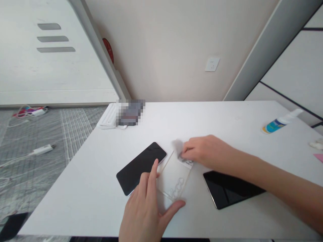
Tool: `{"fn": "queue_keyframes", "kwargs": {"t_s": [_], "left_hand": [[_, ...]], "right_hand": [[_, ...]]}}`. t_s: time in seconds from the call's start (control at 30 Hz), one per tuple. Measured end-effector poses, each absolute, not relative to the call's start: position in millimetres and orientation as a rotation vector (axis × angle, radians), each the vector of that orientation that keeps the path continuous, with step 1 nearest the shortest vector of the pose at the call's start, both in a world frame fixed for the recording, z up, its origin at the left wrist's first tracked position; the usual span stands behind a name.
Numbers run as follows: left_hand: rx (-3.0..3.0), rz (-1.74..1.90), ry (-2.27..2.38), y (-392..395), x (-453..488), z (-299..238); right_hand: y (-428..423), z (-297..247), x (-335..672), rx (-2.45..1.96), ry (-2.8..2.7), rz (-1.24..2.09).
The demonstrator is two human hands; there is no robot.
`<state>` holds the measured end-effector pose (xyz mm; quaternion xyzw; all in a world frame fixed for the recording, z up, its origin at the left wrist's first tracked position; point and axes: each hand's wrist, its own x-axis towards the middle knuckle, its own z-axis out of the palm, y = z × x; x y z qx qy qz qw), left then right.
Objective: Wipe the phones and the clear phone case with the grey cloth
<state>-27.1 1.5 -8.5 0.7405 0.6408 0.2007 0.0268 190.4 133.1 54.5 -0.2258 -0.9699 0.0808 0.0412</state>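
A clear phone case (174, 179) lies flat on the white table (88, 188), between two dark-screened phones. My left hand (146, 208) holds the case's near end: the thumb presses at its near corner and the index finger rests along its left edge. My right hand (202, 153) is closed in a pinch at the case's far end, on a small grey cloth or wipe (179, 149). The black phone (141, 167) lies just left of the case, screen up. A second dark phone (229, 188) lies to the right, partly under my right forearm.
A spray bottle with a blue label (277, 123) lies on its side at the right. Small white and pink bits (317, 149) sit at the right edge. A white object (108, 117) rests at the far left corner. Cables lie on the floor (37, 148).
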Motion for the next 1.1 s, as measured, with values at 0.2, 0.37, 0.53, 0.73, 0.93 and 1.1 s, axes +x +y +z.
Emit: {"fn": "queue_keyframes", "kwargs": {"t_s": [0.2,0.37,0.53,0.73,0.93,1.1], "left_hand": [[2.321,0.605,1.954,2.2,-28.3,-9.5],[2.295,0.609,1.981,1.9,-28.5,-8.8],[2.300,0.587,1.951,2.4,-29.9,-7.8],[2.309,0.604,1.949,1.8,-28.7,-9.0],[2.318,0.579,1.986,2.6,-28.3,-8.9],[2.322,0.592,1.942,3.0,-29.4,-8.8]], "right_hand": [[108.6,54.2,179.6,-0.444,-3.060,0.295],[134.4,52.5,188.9,-0.735,-3.063,0.180],[142.4,51.5,194.2,-0.973,-2.990,-0.048],[97.9,42.5,174.0,-0.612,-3.019,0.126],[130.2,33.9,183.1,-0.837,-2.852,0.108],[99.7,28.8,168.2,-0.436,-2.922,0.226]]}}
